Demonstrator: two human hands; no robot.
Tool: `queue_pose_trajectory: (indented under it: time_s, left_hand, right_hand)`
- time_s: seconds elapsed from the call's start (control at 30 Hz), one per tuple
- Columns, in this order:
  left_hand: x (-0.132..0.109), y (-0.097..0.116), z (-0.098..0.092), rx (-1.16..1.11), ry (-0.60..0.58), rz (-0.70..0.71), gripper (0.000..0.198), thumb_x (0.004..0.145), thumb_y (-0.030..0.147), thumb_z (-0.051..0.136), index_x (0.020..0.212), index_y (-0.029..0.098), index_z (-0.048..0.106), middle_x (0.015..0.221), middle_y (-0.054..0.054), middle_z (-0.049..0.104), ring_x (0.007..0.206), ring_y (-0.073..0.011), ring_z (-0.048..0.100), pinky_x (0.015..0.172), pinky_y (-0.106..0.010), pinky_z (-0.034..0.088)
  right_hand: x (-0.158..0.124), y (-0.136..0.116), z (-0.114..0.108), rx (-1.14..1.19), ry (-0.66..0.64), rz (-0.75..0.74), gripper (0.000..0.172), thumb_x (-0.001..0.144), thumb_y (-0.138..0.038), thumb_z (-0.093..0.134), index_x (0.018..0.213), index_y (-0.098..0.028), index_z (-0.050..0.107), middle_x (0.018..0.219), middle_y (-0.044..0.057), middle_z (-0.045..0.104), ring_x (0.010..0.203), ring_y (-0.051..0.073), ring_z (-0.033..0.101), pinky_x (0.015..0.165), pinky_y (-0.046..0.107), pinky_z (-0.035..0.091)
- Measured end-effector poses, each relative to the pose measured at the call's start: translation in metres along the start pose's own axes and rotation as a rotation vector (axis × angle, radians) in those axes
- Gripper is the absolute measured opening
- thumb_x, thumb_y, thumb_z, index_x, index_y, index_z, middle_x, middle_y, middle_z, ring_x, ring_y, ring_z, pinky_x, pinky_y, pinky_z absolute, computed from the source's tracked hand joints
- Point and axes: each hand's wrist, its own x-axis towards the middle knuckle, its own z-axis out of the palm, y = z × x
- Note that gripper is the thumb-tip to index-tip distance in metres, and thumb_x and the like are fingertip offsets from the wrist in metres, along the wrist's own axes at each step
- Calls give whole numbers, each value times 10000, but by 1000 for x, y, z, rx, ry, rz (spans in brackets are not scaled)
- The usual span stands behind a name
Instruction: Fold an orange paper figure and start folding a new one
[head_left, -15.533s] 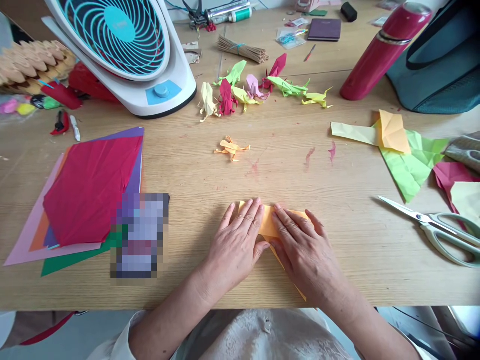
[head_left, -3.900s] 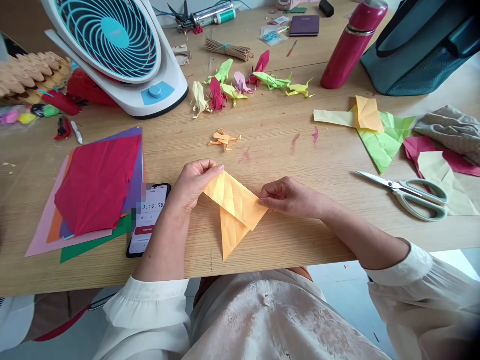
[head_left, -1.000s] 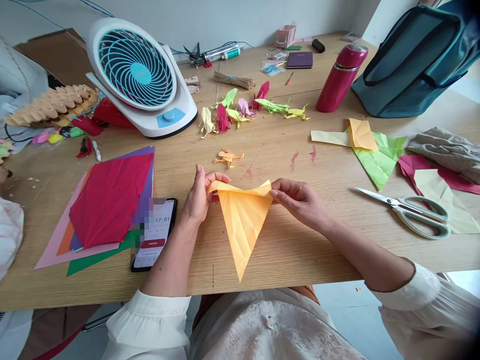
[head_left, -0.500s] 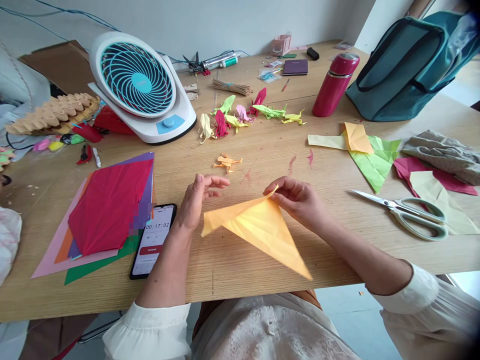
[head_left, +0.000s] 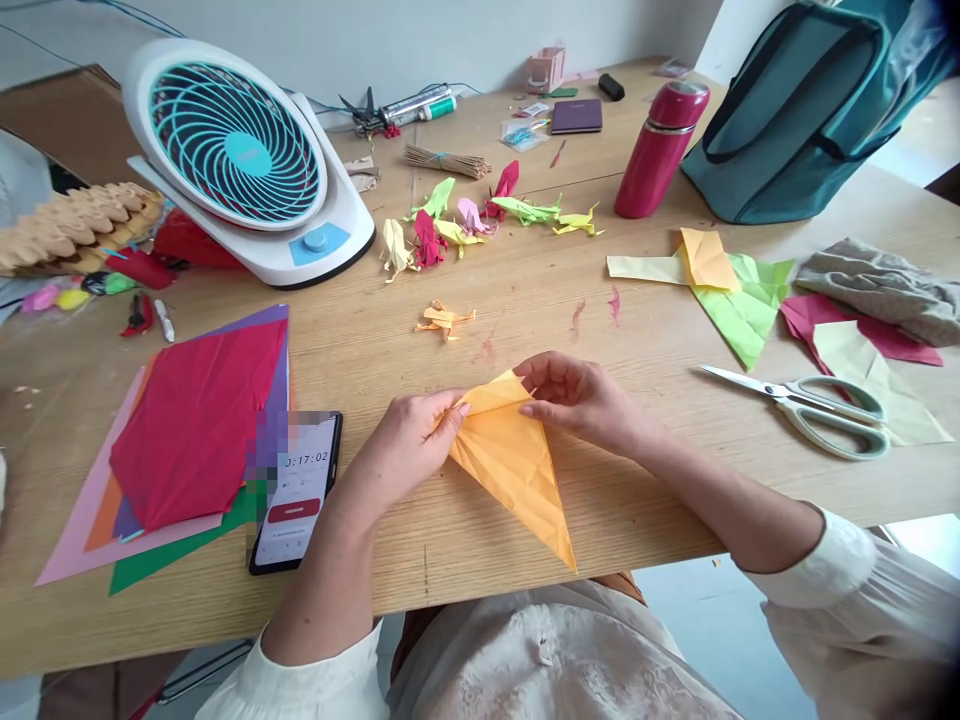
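A creased yellow-orange paper [head_left: 514,455] hangs between my hands over the table's front part, its long point toward me. My left hand [head_left: 416,440] pinches its upper left corner between thumb and fingers. At the upper right edge, my right hand [head_left: 574,400] grips the paper with its thumb in front and its fingers curled behind. Just beyond my hands lies a small orange folded figure [head_left: 445,319]. Farther back stand several folded paper figures [head_left: 429,240] in red, green, pink, yellow and cream.
On the left are a fan [head_left: 247,160], stacked coloured sheets [head_left: 199,420] and a phone [head_left: 296,500]. Scissors [head_left: 810,405], loose papers [head_left: 739,305], a grey cloth [head_left: 885,290], a red flask [head_left: 661,150] and a teal bag [head_left: 787,120] are on the right.
My left hand, open and apart from the paper before, has moved right and taken hold of its left part. The paper has turned, and its point hangs farther left.
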Motion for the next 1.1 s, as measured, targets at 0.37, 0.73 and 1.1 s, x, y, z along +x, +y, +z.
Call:
queue_pose_trajectory:
  time_s: [0.37,0.73,1.1]
  left_hand:
    - [-10,-1,-18,-358,-148,-235,333,865,490,613,757,188,702,737,-34,669,661,-178,577,539,-225,444]
    - [-9,4,-19,-483,-213,-293,342,818,522,662,718,199,715,696,-50,683,623,-188,594,514,-245,475]
    - [-11,3,-18,-469,-251,-323,392,824,559,638,699,187,639,614,-21,592,522,-134,494,445,-220,374]
  right_hand:
    - [-5,-8,2,-83,-33,22,215,862,-250,660,1065,-179,662,897,32,690,770,142,619,681,274,496]
    - [-8,-13,4,-99,-8,40,226,894,-396,636,872,-173,665,759,20,670,669,137,585,580,252,434]
    - [-9,-15,6,-120,45,13,186,883,-350,635,819,-175,637,725,2,621,657,123,540,582,242,410]
